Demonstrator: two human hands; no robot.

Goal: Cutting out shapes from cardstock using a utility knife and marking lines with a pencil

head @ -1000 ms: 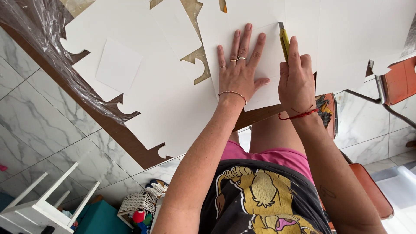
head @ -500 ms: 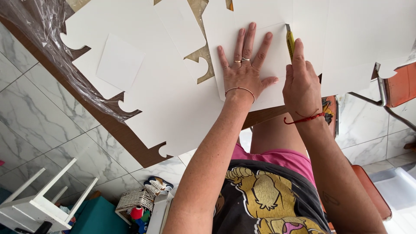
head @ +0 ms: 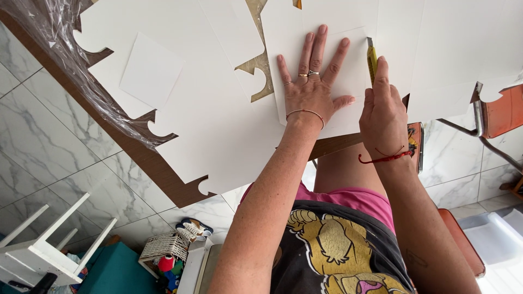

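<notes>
Here, head view: cutting white card on the brown table.

My left hand (head: pixel 311 90) lies flat, fingers spread wide, holding nothing but pressing down the white card sheet (head: pixel 348 65). Beside it, my right hand (head: pixel 383 109) is closed around a yellow utility knife (head: pixel 372 57), forefinger along its back, blade at the sheet's edge. Since a second ago the knife has drawn nearer my body, so I judge the cut to be advancing. Other cut card pieces (head: pixel 180 92) lie beyond my left hand, with clear plastic wrap (head: pixel 71 65) further out.
</notes>
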